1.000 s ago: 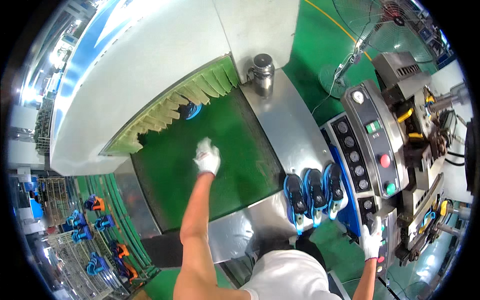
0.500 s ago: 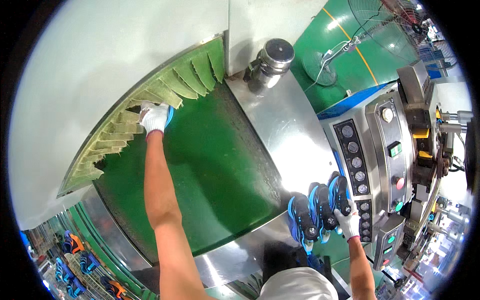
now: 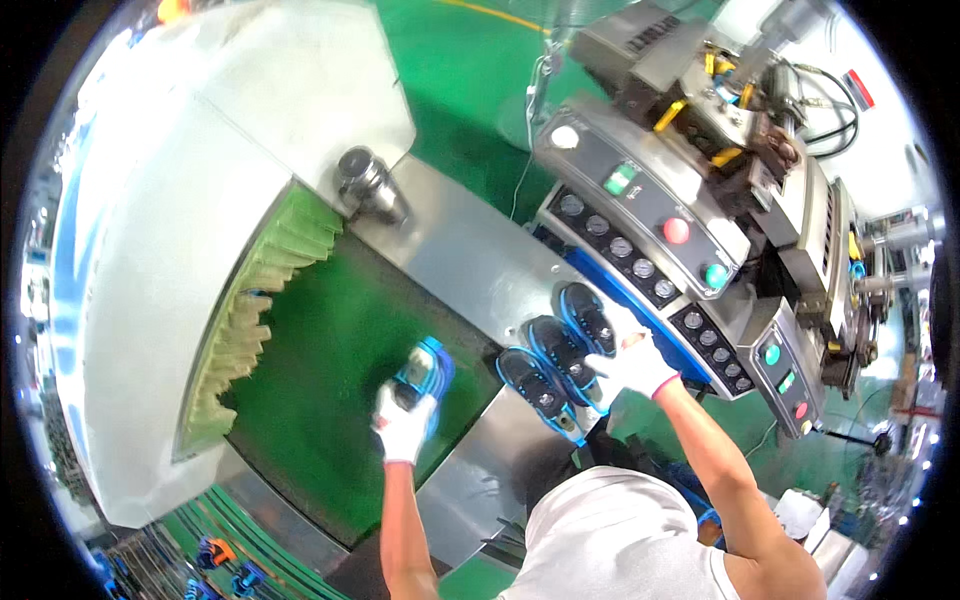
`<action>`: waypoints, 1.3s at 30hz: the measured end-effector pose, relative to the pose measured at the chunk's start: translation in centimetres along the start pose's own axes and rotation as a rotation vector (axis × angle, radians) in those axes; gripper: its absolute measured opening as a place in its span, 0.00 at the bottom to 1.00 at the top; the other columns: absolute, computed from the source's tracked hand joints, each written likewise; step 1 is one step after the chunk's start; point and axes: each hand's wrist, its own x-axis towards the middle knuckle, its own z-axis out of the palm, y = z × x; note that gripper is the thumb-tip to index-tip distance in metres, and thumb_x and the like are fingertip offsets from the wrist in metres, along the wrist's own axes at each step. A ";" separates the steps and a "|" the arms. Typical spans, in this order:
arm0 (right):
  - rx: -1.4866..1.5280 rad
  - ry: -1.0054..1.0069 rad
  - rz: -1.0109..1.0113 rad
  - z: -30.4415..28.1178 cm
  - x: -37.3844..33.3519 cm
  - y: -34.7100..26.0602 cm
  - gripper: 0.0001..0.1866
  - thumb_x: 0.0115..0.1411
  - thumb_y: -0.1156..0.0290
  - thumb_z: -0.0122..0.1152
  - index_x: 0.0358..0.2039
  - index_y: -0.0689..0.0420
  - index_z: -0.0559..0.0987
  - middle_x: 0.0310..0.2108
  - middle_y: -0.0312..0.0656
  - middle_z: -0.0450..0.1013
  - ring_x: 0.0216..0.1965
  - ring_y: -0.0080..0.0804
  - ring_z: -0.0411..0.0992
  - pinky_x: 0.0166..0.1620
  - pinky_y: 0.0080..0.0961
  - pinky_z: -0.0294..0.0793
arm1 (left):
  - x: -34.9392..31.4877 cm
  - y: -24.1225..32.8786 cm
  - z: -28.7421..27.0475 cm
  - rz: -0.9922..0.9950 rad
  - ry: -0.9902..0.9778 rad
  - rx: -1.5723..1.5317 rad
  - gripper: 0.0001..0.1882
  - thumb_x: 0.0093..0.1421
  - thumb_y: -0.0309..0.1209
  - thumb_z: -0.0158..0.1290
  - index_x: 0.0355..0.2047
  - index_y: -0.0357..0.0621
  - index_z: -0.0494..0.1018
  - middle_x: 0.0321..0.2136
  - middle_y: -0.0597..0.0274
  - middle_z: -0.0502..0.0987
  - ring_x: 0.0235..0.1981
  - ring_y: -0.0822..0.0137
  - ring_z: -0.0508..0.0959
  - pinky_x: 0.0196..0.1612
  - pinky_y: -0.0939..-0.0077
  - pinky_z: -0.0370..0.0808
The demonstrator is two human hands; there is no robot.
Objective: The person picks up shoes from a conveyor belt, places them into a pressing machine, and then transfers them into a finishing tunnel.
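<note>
In my white-gloved left hand (image 3: 403, 415) is a shoe (image 3: 432, 360) with bright blue edges, gripped over the green conveyor belt (image 3: 310, 430). My left fingers are wrapped round it and hide part of it. Three black shoes with blue soles stand side by side on the metal ledge right of the belt: a left one (image 3: 532, 380), a middle one (image 3: 556, 348) and a right one (image 3: 586, 312). My right hand (image 3: 635, 365), gloved too, is at the heel end of the middle and right shoes, fingers spread and stretched toward them.
Frayed green curtain strips (image 3: 245, 345) hang at the mouth of a pale machine housing (image 3: 150, 270). A metal cylinder (image 3: 370, 182) stands on the ledge. To the right is a machine with a control panel (image 3: 640, 200), buttons and gauges. More shoes (image 3: 215, 552) sit on a rack at lower left.
My left hand has come back from the curtain strips with the shoe, moving toward me over the belt. The view has turned right. My right hand's fingers have spread beside the shoes.
</note>
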 end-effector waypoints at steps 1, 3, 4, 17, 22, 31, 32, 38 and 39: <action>-0.037 0.019 -0.076 -1.9 -1.1 -2.5 0.48 0.51 0.48 0.73 0.66 0.64 0.66 0.63 0.61 0.67 0.64 0.54 0.67 0.68 0.38 0.64 | -3.6 5.3 -0.7 0.039 -0.123 0.061 0.39 0.44 0.40 0.74 0.55 0.37 0.73 0.46 0.47 0.81 0.46 0.51 0.81 0.53 0.57 0.77; 0.042 -0.028 -0.328 -4.1 -3.5 -6.6 0.49 0.50 0.46 0.72 0.65 0.63 0.67 0.60 0.62 0.68 0.63 0.55 0.68 0.67 0.39 0.65 | -8.0 10.4 -1.2 0.432 -0.273 0.334 0.36 0.45 0.42 0.72 0.52 0.38 0.75 0.42 0.47 0.82 0.43 0.47 0.82 0.51 0.55 0.78; 0.063 -0.100 -0.463 -5.4 -4.3 -8.4 0.49 0.51 0.46 0.72 0.65 0.65 0.67 0.56 0.62 0.70 0.59 0.55 0.70 0.64 0.39 0.67 | -8.9 13.7 -1.1 0.513 -0.466 0.357 0.34 0.45 0.43 0.72 0.50 0.39 0.76 0.41 0.47 0.82 0.42 0.45 0.82 0.50 0.55 0.78; 0.978 -0.366 0.187 -20.3 -10.5 5.3 0.35 0.53 0.58 0.78 0.59 0.56 0.76 0.44 0.39 0.80 0.37 0.24 0.76 0.44 0.23 0.77 | -11.4 49.7 7.5 1.417 -0.294 0.106 0.27 0.54 0.24 0.65 0.55 0.35 0.74 0.53 0.44 0.78 0.55 0.46 0.78 0.59 0.58 0.74; 1.841 -0.096 0.212 -21.7 -15.0 12.2 0.38 0.51 0.80 0.74 0.64 0.61 0.71 0.53 0.42 0.77 0.49 0.29 0.77 0.51 0.28 0.79 | -3.1 58.0 19.3 1.403 -0.253 0.213 0.20 0.65 0.26 0.56 0.57 0.41 0.74 0.58 0.49 0.75 0.59 0.51 0.75 0.62 0.62 0.72; 2.089 0.264 0.051 -24.6 -18.4 17.1 0.53 0.50 0.78 0.73 0.73 0.64 0.54 0.60 0.56 0.70 0.57 0.50 0.75 0.60 0.47 0.78 | 10.3 65.0 40.4 1.081 -0.291 0.515 0.37 0.65 0.35 0.55 0.72 0.44 0.56 0.64 0.37 0.65 0.64 0.39 0.68 0.66 0.54 0.65; 2.086 0.367 0.102 -24.5 -18.8 16.8 0.54 0.49 0.77 0.75 0.73 0.64 0.54 0.60 0.57 0.70 0.57 0.50 0.76 0.57 0.45 0.81 | 10.4 65.5 41.7 1.090 -0.254 0.483 0.38 0.65 0.37 0.56 0.73 0.47 0.55 0.65 0.36 0.64 0.62 0.38 0.69 0.64 0.52 0.67; 2.066 0.493 0.373 -21.2 -19.4 18.2 0.37 0.52 0.77 0.71 0.62 0.66 0.68 0.44 0.49 0.77 0.38 0.37 0.79 0.40 0.32 0.82 | 13.1 69.2 44.2 1.063 -0.117 0.731 0.33 0.58 0.42 0.62 0.63 0.52 0.67 0.55 0.39 0.71 0.54 0.42 0.77 0.55 0.45 0.74; 2.053 0.505 0.414 -21.1 -19.4 18.1 0.34 0.52 0.77 0.70 0.60 0.67 0.70 0.42 0.48 0.79 0.35 0.34 0.80 0.37 0.30 0.82 | 12.9 70.7 43.4 1.033 -0.126 0.744 0.33 0.58 0.43 0.62 0.62 0.52 0.67 0.56 0.40 0.71 0.56 0.41 0.76 0.57 0.44 0.71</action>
